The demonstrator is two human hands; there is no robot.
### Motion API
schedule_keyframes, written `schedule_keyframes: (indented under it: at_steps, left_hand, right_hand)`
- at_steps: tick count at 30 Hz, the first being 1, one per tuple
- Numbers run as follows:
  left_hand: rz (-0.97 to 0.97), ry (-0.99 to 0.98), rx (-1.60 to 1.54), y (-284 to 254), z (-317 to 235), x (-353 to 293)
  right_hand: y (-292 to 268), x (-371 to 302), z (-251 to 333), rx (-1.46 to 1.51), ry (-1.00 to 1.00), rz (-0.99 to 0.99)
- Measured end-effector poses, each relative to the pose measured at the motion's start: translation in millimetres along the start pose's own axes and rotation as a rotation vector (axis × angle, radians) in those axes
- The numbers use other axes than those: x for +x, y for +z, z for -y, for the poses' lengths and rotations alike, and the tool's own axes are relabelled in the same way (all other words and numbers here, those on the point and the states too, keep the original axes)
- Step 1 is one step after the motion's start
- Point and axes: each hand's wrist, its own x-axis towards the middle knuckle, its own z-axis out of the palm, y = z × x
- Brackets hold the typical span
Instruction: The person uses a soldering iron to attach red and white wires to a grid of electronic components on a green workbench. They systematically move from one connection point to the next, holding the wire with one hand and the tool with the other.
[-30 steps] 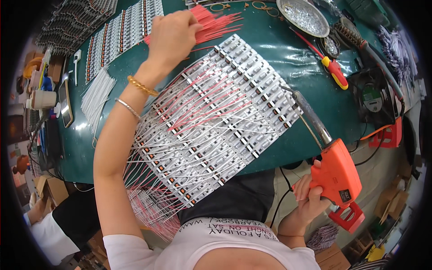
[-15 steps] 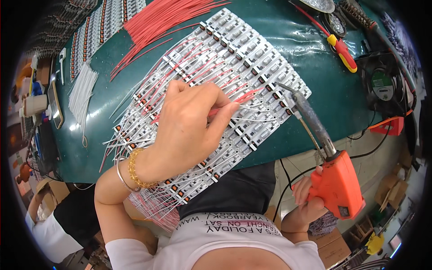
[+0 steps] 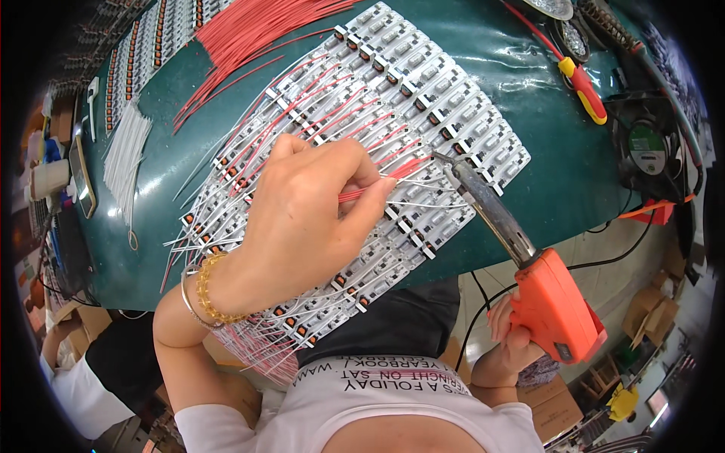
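Observation:
My left hand [image 3: 313, 208] pinches a small bundle of red wires [image 3: 408, 167] between thumb and fingers, above a panel of small white circuit boards [image 3: 472, 98]. My right hand [image 3: 510, 332] is wrapped round the orange handle of a soldering gun [image 3: 557, 302]. The gun's bent tip is right by the ends of the red wires, over the panel; whether it touches them I cannot tell. Rows of red and white wires stick out from the boards on the panel's left part. My left hand hides some of the middle boards.
On the green table [image 3: 551, 181] lie a pile of red wires [image 3: 249, 34], a bundle of white wires [image 3: 125, 155] and a red-and-yellow screwdriver [image 3: 583, 90]. A black fan [image 3: 646, 143] stands at the right. Another person's sleeve [image 3: 83, 396] shows at lower left.
The soldering gun has moved left, bringing its tip closer to the red wire ends. My left hand still pinches the wires. The whole view has shifted slightly.

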Motion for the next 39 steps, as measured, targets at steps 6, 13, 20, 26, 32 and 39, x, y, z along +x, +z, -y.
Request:
schedule_keyframes:
  at_steps: [6, 13, 20, 26, 32, 39]
  left_hand:
    - [-0.009, 0.012, -0.005, 3, -1, 1]
    - [-0.021, 0.021, 0.018, 4, -2, 1]
    - [-0.1, 0.119, 0.057, 4, -1, 1]
    - [-0.22, 0.222, -0.078, 17, -6, 4]
    - [-0.187, 0.26, 0.072, 28, -4, 4]
    - [-0.217, 0.292, 0.076, 31, -2, 4]
  right_hand:
    - [3, 6, -7, -0.058, -0.223, -0.084]
    - [16, 18, 7, 0.079, -0.254, -0.046]
    - [5, -3, -18, 0.344, -0.02, -0.247]
    - [15, 12, 12, 0.168, -0.229, -0.088]
    - [12, 10, 18, 0.137, -0.187, -0.036]
    - [9, 1, 10, 0.042, -0.062, -0.169]
